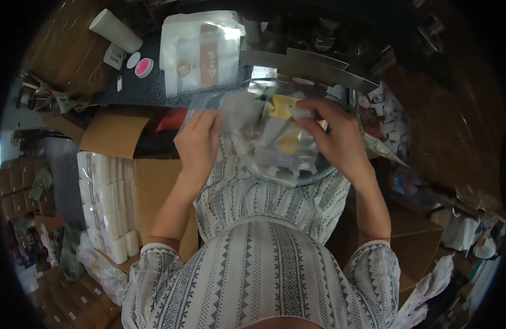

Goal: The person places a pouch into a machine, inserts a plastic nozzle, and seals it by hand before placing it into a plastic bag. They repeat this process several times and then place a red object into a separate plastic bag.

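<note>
My left hand (199, 136) is closed on the edge of a clear plastic bag (231, 107), blurred in places, that stretches to the right. My right hand (335, 131) pinches a small whitish piece (303, 113); its exact kind cannot be made out. Under both hands a round, shiny basin (288, 181) rests at my lap. Inside it lie clear plastic packets with yellow markings (290, 143) and several small white pieces (305, 167). A yellow piece (283, 106) shows just left of my right fingertips.
On the dark worktop (148, 93) lie a stack of printed clear bags (201, 52), a white cup (116, 31) and a round pink-topped tin (144, 67). An open cardboard box (165, 186) and wrapped white packs (107, 203) stand left. More white pieces (393, 118) lie right.
</note>
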Demonstrator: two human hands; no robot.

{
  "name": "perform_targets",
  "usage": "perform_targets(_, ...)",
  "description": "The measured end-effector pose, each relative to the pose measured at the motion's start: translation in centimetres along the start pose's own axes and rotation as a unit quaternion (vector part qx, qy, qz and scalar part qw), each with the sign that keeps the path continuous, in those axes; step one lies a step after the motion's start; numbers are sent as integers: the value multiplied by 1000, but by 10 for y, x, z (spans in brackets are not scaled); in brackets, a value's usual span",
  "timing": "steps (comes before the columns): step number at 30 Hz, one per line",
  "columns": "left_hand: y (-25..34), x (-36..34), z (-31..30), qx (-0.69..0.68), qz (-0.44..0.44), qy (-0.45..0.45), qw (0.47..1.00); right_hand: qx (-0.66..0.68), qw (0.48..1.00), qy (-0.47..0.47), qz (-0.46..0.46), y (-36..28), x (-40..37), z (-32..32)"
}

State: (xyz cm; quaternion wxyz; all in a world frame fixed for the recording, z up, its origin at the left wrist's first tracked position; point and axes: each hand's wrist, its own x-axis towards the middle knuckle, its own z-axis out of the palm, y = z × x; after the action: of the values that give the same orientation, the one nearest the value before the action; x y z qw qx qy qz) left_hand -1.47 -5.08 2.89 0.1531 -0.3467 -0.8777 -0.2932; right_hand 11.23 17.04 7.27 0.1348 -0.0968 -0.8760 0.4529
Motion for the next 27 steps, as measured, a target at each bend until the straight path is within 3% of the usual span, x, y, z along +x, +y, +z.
perform_targets(1,7,1,-3,2,-1,1,1000,1,1000,-1,-2,-1,4,6)
perform_targets(3,19,4,-5,-59,80,-10,995,-117,979,23,-164,1,9,13)
perform_targets(4,22,0,-3,-59,80,-11,995,-117,979,23,-163,1,8,13)
perform_targets(6,26,-11,8,-108,93,-148,979,-32,990,-41,-131,3,3,8)
perform_targets(8,30,-13,25,-156,96,-173,968,-19,996,-48,-74,8,0,2)
perform_targets(10,37,-5,39,-232,-11,-307,923,-7,998,-52,-18,14,-3,-5)
perform_targets(11,40,3,48,-233,-9,-306,923,-9,1000,8,0,17,-3,-8)
perform_targets(12,42,12,58,-328,-125,-341,872,-11,998,66,17,21,-4,-11)
perform_targets(13,44,20,66,-415,-239,-366,798,-11,998,66,17,25,-8,-15)
perform_targets(14,47,29,72,-415,-239,-366,798,-85,993,86,9,30,-13,-20)
perform_targets(16,53,44,79,-545,-354,-317,691,-159,982,105,2,39,-19,-33)
perform_targets(18,51,46,81,-541,-359,-327,687,-220,957,119,149,48,-21,-47)
perform_targets(19,49,49,81,-536,-362,-338,684,-221,956,121,147,65,-17,-54)
perform_targets(20,45,47,81,-535,-363,-339,684,-247,955,120,111,90,-10,-57)
perform_targets(22,29,45,78,-313,-186,-288,885,-272,952,123,73,106,-8,-56)
perform_targets(23,14,49,74,-273,-142,-151,940,-269,954,110,75,107,-7,-56)
perform_targets(24,-5,52,69,-225,-96,-8,970,-266,956,96,75,107,-6,-56)
perform_targets(25,-27,49,69,-223,-98,-10,970,-264,957,93,76,106,-7,-55)
perform_targets(26,-49,43,71,-32,28,11,999,-276,949,107,108,102,-9,-54)
perform_targets(27,-61,40,72,160,154,34,975,-289,940,121,137,96,-9,-56)
